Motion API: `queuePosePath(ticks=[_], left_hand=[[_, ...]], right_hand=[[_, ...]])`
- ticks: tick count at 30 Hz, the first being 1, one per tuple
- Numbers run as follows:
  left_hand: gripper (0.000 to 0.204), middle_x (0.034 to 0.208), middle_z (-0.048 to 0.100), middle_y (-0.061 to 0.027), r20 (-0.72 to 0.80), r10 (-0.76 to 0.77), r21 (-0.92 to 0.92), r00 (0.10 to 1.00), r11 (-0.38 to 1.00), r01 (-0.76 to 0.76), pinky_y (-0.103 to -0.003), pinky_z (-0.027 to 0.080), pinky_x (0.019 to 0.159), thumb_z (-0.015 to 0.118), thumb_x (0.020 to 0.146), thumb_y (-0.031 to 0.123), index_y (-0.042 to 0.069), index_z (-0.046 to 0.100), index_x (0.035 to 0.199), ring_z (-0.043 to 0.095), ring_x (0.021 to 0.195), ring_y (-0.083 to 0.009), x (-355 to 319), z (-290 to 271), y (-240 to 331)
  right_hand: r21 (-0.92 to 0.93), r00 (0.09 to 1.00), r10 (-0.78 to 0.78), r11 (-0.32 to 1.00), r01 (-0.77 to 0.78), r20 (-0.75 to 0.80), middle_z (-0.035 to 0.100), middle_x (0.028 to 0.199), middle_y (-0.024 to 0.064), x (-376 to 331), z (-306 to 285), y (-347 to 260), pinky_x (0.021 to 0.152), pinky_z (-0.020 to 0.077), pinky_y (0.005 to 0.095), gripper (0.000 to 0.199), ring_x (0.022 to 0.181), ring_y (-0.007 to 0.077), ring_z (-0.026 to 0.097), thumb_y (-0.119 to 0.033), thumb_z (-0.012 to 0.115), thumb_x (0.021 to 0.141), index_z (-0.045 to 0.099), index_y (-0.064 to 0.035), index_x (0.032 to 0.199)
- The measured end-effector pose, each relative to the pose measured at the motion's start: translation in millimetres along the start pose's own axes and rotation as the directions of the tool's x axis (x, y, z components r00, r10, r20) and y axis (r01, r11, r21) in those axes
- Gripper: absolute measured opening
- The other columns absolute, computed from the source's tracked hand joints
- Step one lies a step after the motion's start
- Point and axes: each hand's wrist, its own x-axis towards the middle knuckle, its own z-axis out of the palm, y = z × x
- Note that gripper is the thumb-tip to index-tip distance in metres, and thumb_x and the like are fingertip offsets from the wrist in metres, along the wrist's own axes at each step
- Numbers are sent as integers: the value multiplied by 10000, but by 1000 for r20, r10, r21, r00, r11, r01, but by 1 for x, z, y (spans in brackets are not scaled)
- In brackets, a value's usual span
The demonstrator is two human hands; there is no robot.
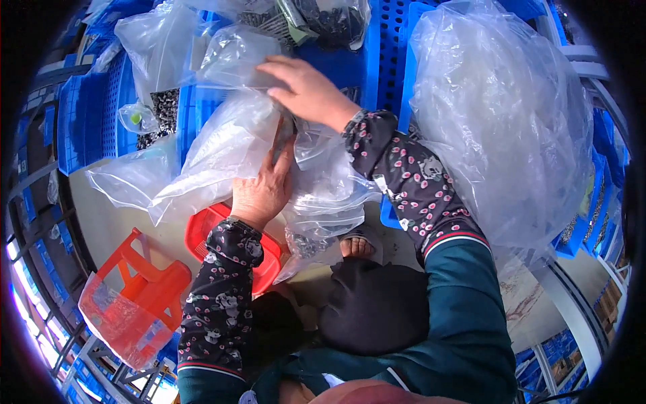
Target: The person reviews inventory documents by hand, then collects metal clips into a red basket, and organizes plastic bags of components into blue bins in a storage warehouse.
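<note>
My left hand (261, 192) is at a pale clear plastic bag (215, 145) in the middle, its fingers closed on the bag's edge beside a narrow dark brownish strip; part of the grip is hidden. Farther off and to the right, my right hand (309, 93) reaches leftward over the bags with its fingers stretched out and apart, slightly blurred. Its fingertips are near another clear bag (235, 57); I cannot tell whether they touch it. Below the hands, more zip bags (319, 215) lie in a pile, one with small dark bits inside.
A large stuffed clear bag (498, 121) stands at the right. Blue crates (87, 128) line the far and left sides, one with small dark parts (163, 114). On the floor are a red basket (269, 262) and an orange stool (158, 286) with clear plastic on it.
</note>
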Motion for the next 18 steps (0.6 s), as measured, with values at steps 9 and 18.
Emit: queuePosePath(ticks=[9,18], left_hand=[[419,1389,223,-120,-152,177,102,973,981,-162,-408,490,730,464,777,91,81,434,1195,562,911,-358,-3,3,0],[491,1284,372,-141,-123,120,2,985,993,-121,-461,358,889,523,703,147,71,458,1183,417,1093,-358,-2,17,-4]], right_hand=[[-418,687,-168,883,-214,-707,492,1025,241,52,-62,17,862,356,420,452,1001,379,450,-73,593,663,448,31,1078],[-483,871,-207,875,-39,-446,567,975,118,51,2,16,953,289,456,286,1034,287,484,-78,564,662,558,-50,947]])
